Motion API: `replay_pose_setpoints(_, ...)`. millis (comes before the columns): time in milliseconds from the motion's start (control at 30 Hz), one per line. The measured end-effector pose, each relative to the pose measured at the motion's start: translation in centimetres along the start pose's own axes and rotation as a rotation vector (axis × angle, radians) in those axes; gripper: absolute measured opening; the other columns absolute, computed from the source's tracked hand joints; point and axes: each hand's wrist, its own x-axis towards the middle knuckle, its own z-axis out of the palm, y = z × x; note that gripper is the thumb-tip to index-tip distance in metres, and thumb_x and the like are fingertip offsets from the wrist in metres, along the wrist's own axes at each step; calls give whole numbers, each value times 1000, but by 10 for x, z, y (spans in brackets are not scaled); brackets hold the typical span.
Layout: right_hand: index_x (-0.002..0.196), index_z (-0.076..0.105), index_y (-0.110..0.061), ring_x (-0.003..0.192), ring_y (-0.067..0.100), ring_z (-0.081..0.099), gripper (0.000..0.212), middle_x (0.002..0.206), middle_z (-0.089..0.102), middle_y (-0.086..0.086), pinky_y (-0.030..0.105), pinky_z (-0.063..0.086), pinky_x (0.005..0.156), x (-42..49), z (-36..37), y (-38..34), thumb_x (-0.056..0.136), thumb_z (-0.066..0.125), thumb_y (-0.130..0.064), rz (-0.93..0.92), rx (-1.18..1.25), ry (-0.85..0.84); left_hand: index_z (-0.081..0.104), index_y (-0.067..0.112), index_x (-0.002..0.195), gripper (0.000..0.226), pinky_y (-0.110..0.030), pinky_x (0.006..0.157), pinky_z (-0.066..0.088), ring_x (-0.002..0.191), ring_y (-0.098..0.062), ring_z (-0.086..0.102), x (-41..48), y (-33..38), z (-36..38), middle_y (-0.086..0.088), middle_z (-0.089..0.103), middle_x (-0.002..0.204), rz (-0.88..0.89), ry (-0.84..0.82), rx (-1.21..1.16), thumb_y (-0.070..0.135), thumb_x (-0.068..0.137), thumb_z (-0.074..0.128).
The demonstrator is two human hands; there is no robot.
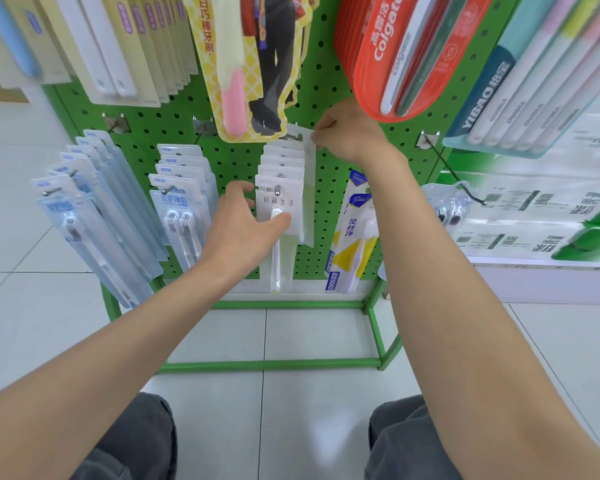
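Pinching the rear toothbrush pack (pixel 309 202) at the hook (pixel 293 136), the right hand (pixel 347 133) seems mid-hanging it, unreleased, while the left hand (pixel 243 230) grips the front packs (pixel 280 201).

A row of white toothbrush packs (pixel 281 168) hangs on a thin metal hook (pixel 277 193), each behind the next. The front pack (pixel 279 202) is cloudy white with grey letters and 1 white toothbrush inside, bristles up. The thumb of the left hand (pixel 238 230) lies on its face, with the fingers (pixel 241 188) at its left edge. The back pack (pixel 309 202) hangs down behind the row. Its top corner is pinched in the fingertips (pixel 317 136) of the right hand (pixel 347 133).
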Motion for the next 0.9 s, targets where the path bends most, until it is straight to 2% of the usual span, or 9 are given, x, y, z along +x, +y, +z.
replay_pose_setpoints(133, 109, 64, 4, 97, 30, 64, 27, 114, 65, 22, 40, 54, 88, -9, -4, -2, 94, 49, -13, 59, 17, 12, 40, 22, 135, 66, -40, 82, 54, 94, -12, 60, 1, -1, 0, 1, 54, 119, 9, -4, 2, 43, 81, 70)
replay_pose_setpoints(200, 95, 60, 6, 82, 27, 59, 21, 97, 63, 23, 32, 48, 73, -16, -3, -5, 91, 48, -11, 72, 43, 38, 40, 22, 135, 67, -39, 83, 54, 96, -13, 61, 0, -2, 1, 1, 54, 120, 13, -4, 4, 45, 79, 71)
replay_pose_setpoints(267, 77, 46, -8, 68, 18, 43, 13, 76, 47, 11, 27, 35, 61, -24, -2, -9, 90, 47, -11, 90, 69, 70, 40, 23, 135, 70, -40, 84, 54, 98, -15, 61, -2, -2, 1, 1, 54, 122, 14, -10, 10, 47, 77, 71)
replay_pose_setpoints(400, 64, 24, -17, 54, 14, 24, 33, 62, 27, -1, 26, 20, 49, -44, 0, -10, 85, 47, -8, 124, 168, 180, 38, 19, 138, 77, -43, 92, 52, 108, -19, 56, -10, -1, 0, -2, 50, 129, 20, -16, 15, 46, 75, 73)
replay_pose_setpoints(533, 60, 30, -16, 55, 16, 41, 32, 59, 39, -1, 27, 30, 49, -68, 3, -11, 84, 50, -12, 178, 187, 246, 30, 14, 145, 83, -44, 104, 44, 124, -23, 46, -23, -1, -2, -6, 39, 142, 27, -6, 28, 41, 81, 74)
replay_pose_setpoints(600, 58, 37, -15, 79, 20, 65, 29, 68, 59, 4, 31, 50, 59, -81, 4, -12, 82, 53, -13, 150, 205, 297, 27, 13, 148, 85, -42, 108, 40, 131, -24, 41, -31, -1, -4, -7, 35, 146, 37, 13, 35, 40, 82, 73)
replay_pose_setpoints(633, 59, 44, -13, 90, 21, 67, 24, 75, 66, 5, 33, 55, 67, -88, 3, -12, 81, 54, -14, 137, 202, 321, 26, 13, 148, 85, -38, 110, 37, 133, -24, 38, -35, 0, -4, -7, 33, 147, 43, 27, 43, 38, 82, 73)
replay_pose_setpoints(733, 74, 62, -8, 70, 16, 60, 11, 70, 64, 0, 35, 54, 68, -107, 2, -13, 81, 57, -15, 102, 201, 398, 29, 13, 146, 77, -26, 104, 28, 136, -21, 30, -50, 4, -5, -6, 31, 146, 66, 100, 77, 33, 84, 71)
replay_pose_setpoints(900, 77, 63, -13, 63, 9, 54, 10, 66, 59, -6, 26, 46, 58, -147, 4, -14, 84, 56, -12, 54, 267, 380, 42, 16, 131, 55, -36, 103, 39, 121, -21, 40, -64, 6, -5, -2, 42, 128, 148, 155, 77, 28, 84, 68)
